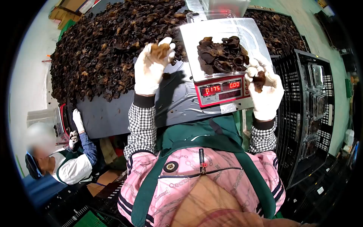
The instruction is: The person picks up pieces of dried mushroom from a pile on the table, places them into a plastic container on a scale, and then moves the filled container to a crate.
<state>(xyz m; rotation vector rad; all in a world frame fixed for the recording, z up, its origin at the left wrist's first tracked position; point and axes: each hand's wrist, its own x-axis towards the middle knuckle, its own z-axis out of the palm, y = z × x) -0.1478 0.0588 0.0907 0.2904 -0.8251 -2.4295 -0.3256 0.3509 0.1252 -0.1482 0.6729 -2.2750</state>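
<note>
Your left hand (151,68), gloved, is raised above the table's edge between the heap (109,45) and the scale (221,90); thumb and fingers are closed on a brown fungus piece (160,50); your right hand (266,90), also gloved, is just beside the tray's right side, fingers curled around a dark fungus piece (259,81); whether those fingertips press firmly, you cannot tell from here.

More fungus pieces (221,55) lie piled in the clear tray (221,74) on the scale; its left display reads 0.175.

Handling, by judgement: each piece looks light, thin and pliant, cupped like an ear; the sheen suggests damp, so expect some slip against the glove; thin rims could tear if pinched hard or pulled; best hold is the thicker folded middle, thumb against the fingers, light pressure; the tray looks thin-walled, likely to flex; steady it low by the sides, away from the rim.
</note>
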